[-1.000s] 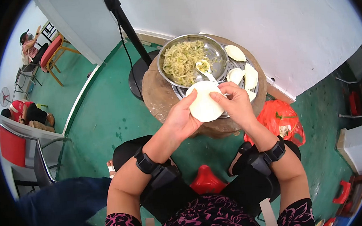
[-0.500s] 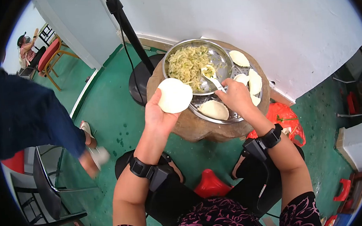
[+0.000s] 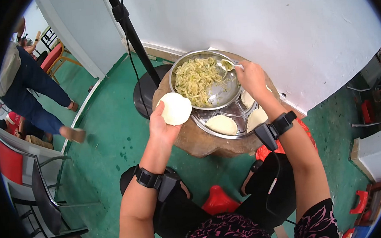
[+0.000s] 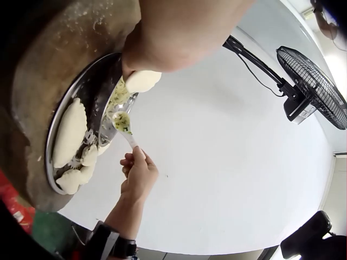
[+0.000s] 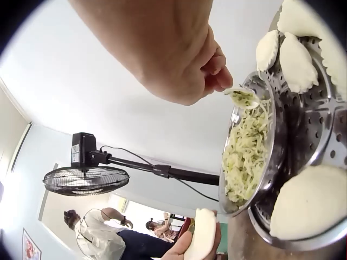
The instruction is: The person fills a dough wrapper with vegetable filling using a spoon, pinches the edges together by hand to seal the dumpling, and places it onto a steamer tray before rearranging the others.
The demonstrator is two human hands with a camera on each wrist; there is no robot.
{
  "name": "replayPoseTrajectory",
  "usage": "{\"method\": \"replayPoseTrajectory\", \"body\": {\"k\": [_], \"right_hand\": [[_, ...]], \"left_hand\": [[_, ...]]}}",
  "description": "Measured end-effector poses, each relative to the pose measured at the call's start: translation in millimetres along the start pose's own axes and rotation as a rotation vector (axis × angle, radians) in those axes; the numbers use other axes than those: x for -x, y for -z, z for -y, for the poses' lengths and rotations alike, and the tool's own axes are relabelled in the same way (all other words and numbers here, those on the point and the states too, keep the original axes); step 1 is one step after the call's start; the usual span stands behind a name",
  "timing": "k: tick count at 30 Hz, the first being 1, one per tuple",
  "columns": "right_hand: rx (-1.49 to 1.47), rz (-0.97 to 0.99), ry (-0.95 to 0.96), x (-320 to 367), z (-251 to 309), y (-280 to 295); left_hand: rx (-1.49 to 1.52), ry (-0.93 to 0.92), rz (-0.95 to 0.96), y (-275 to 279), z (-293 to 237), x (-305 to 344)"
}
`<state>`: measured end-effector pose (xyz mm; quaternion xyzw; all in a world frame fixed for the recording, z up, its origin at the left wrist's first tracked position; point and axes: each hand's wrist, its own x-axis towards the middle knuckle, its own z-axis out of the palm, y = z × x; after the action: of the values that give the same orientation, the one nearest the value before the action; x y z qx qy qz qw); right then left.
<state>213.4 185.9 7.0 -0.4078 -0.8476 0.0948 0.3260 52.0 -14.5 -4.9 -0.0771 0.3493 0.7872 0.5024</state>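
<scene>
On my left hand (image 3: pixel 161 131) lies a round, pale dough wrapper (image 3: pixel 176 109), its edge gripped between thumb and fingers at the near left of the metal bowl (image 3: pixel 219 96). My right hand (image 3: pixel 252 77) holds a white spoon (image 4: pixel 130 140) by its handle at the bowl's right rim. Green-flecked filling sits in the spoon's scoop. Shredded filling (image 3: pixel 193 80) is heaped in the bowl's left part, with bare metal showing on the right. Under the bowl is a perforated steel tray (image 5: pixel 320 127) bearing several crimp-edged half-moon dumplings (image 3: pixel 221 124); my right forearm hides part of it.
A wooden stump table (image 3: pixel 192 140) carries the tray, close to the white wall (image 3: pixel 254 19). A black fan pole (image 3: pixel 139 43) stands behind at left. A red plastic bag (image 3: pixel 271 150) lies on the floor at right. At far left, a person (image 3: pixel 34 91) is walking past chairs.
The wrapper, earlier between both hands, went to my left hand and moved left. My right hand took the spoon's handle and moved it up toward the bowl's far right rim.
</scene>
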Motion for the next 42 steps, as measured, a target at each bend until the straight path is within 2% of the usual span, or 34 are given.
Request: {"method": "replayPoseTrajectory", "body": {"k": [1,4,6,7,9,16,19,22,25,30,36,39,42], "right_hand": [[-0.008,0.005,-0.018,-2.5,-1.4,-4.0],[-0.416,0.135,-0.209,-4.1,-3.8,-12.2],[-0.387,0.129,-0.143,-0.6,-6.4,-14.8],[-0.372,0.129,-0.111,1.7,-5.9,-14.2],[-0.417,0.181,-0.151,4.9,-6.6,-8.9],[-0.444,0.272,-0.192,14.5,4.3,8.4],[-0.295,0.289,-0.056,14.4,1.9,11.9],[-0.155,0.146,0.073,-6.6,3.3,19.6],[-0.028,0.066,0.124,-43.2,6.8,7.5],[-0.037,0.178,0.23,-58.7,-3.5,-28.9],[-0.085,0.339,0.129,-43.8,-16.0,-1.1],[-0.24,0.355,0.104,-32.6,-24.7,9.9],[-0.419,0.417,-0.036,-18.5,-23.9,14.7]], "left_hand": [[-0.009,0.006,0.004,2.2,-1.2,-1.5],[-0.03,0.019,-0.022,5.1,-2.9,-3.8],[-0.03,0.023,-0.09,-0.1,-0.7,-0.7],[-0.03,0.033,-0.046,0.7,-0.6,-2.5],[-0.03,0.057,0.036,2.9,0.9,-6.9],[-0.075,0.119,0.059,-2.1,-5.3,-3.6],[-0.093,0.128,0.035,-2.7,-3.9,-1.6],[-0.091,0.127,0.014,-2.9,-4.9,-1.9],[-0.103,0.123,0.002,-3.3,-3.9,-4.1],[-0.091,0.101,0.015,1.0,-5.4,-10.9],[-0.125,0.065,0.011,0.3,-6.2,-13.9],[-0.155,0.045,-0.006,-2.5,-5.6,-12.8],[-0.166,0.029,-0.008,-5.7,-5.6,-9.1]]}}
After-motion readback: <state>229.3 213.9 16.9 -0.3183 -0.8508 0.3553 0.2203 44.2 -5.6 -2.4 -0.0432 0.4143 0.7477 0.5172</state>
